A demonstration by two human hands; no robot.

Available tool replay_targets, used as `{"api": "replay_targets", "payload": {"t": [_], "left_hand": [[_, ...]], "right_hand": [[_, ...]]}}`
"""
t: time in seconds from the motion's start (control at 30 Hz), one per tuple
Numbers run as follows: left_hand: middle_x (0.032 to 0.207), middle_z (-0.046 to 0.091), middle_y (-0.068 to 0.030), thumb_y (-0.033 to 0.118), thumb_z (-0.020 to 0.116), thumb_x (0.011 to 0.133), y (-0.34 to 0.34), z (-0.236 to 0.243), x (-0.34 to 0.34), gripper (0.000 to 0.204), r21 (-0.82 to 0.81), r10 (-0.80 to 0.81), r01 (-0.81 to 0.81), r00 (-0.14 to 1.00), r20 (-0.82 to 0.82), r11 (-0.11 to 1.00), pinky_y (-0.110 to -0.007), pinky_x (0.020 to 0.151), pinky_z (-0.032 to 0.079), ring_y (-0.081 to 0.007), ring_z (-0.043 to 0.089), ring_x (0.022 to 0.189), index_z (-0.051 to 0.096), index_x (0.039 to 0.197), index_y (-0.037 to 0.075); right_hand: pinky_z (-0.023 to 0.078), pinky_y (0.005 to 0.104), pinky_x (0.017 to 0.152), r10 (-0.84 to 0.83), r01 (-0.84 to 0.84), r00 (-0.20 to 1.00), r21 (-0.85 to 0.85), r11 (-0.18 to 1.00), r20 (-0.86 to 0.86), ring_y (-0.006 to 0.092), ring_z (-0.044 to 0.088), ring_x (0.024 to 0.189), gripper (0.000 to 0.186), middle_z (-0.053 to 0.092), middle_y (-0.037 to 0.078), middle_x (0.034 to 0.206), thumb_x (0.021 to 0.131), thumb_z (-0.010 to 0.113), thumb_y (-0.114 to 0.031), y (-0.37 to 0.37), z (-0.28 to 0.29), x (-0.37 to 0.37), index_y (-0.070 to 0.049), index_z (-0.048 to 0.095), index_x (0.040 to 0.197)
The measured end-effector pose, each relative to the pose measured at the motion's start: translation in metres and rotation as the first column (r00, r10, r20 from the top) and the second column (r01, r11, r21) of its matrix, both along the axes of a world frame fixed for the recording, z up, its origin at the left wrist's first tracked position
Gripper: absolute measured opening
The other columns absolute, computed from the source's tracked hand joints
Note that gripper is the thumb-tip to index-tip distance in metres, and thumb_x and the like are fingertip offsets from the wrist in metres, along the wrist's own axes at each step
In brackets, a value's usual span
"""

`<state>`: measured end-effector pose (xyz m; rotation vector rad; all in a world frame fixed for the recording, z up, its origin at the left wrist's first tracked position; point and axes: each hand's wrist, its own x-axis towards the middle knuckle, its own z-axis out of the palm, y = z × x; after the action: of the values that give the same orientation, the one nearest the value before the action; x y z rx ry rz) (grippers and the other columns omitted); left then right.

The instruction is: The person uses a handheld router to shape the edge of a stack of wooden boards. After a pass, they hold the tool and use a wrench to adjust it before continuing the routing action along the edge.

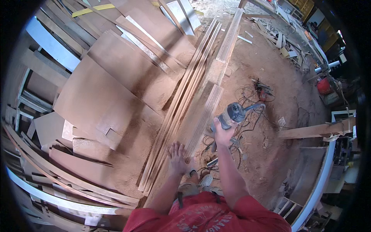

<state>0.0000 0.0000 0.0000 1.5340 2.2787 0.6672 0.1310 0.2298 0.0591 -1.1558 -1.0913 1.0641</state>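
Gripping one power tool (232,114) in right hand (223,134) — resting left hand (177,159), loosely spread, by one grooved board (206,116) — wearing one lettered red shirt (205,208).

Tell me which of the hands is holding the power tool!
The right hand grips the power tool; the left hand is open, palm-down near the grooved board.

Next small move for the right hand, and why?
Probably ease the right hand slightly left, bringing the power tool over the nearer grooved board. In this view the tool sits at that board's right edge, not over its middle, and the left hand lies spread near its close end, perhaps steadying things.
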Motion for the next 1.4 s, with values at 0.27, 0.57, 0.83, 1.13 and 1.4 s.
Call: {"api": "replay_targets", "payload": {"t": [0.27,0.57,0.83,1.13,1.4], "left_hand": [[0.171,0.047,-0.0329,0.053,0.084,0.087,0.003,0.012,-0.014,0.093,-0.044,0.031,-0.032,0.999,-0.02,0.999,-0.066,0.138,0.023,-0.0498,0.037,0.165,0.055,0.158,0.001],[0.175,0.043,-0.0321,0.051,0.084,0.086,0.006,0.007,-0.009,0.093,-0.071,-0.004,0.001,0.999,-0.049,0.997,-0.063,0.136,0.03,-0.0496,0.038,0.165,0.054,0.159,0.002],[0.171,0.046,-0.0334,0.049,0.084,0.087,0.004,0.008,-0.012,0.091,-0.05,-0.025,0.022,0.997,-0.072,0.999,-0.067,0.132,0.034,-0.053,0.041,0.162,0.054,0.158,0.001],[0.172,0.045,-0.0341,0.04,0.082,0.084,0.005,0.007,-0.013,0.088,-0.049,-0.023,0.021,0.999,-0.045,0.999,-0.068,0.132,0.035,-0.0551,0.04,0.161,0.053,0.157,0.0],[0.171,0.045,-0.0339,0.036,0.083,0.082,0.005,0.004,-0.014,0.089,-0.036,-0.041,0.039,0.998,-0.053,0.999,-0.067,0.132,0.035,-0.0552,0.038,0.162,0.052,0.158,0.0]], "right_hand": [[0.063,0.0365,0.092,-0.063,0.082,0.987,-0.124,0.989,0.15,0.0172,0.081,0.098,0.044,0.086,0.01,0.107,0.086,0.099,-0.021,0.046,0.008,-0.08,0.003,0.078,0.116],[0.065,0.0378,0.09,-0.038,0.068,0.956,-0.096,0.993,0.29,0.0187,0.083,0.097,0.051,0.087,0.012,0.106,0.082,0.1,-0.023,0.064,0.0,-0.08,0.003,0.078,0.12],[0.064,0.0369,0.087,-0.069,0.093,0.934,-0.054,0.994,0.351,0.0172,0.082,0.092,0.046,0.086,0.011,0.101,0.084,0.1,-0.026,0.096,-0.005,-0.08,0.002,0.08,0.114],[0.063,0.0381,0.093,-0.041,0.058,0.961,-0.054,0.997,0.272,0.0208,0.082,0.098,0.053,0.085,0.011,0.108,0.083,0.099,-0.029,0.138,0.003,-0.083,0.0,0.078,0.122],[0.064,0.0436,0.093,-0.083,0.12,0.907,-0.065,0.991,0.412,0.0329,0.085,0.104,0.074,0.086,0.022,0.108,0.075,0.099,-0.045,0.173,0.003,-0.086,0.003,0.078,0.127]]}}
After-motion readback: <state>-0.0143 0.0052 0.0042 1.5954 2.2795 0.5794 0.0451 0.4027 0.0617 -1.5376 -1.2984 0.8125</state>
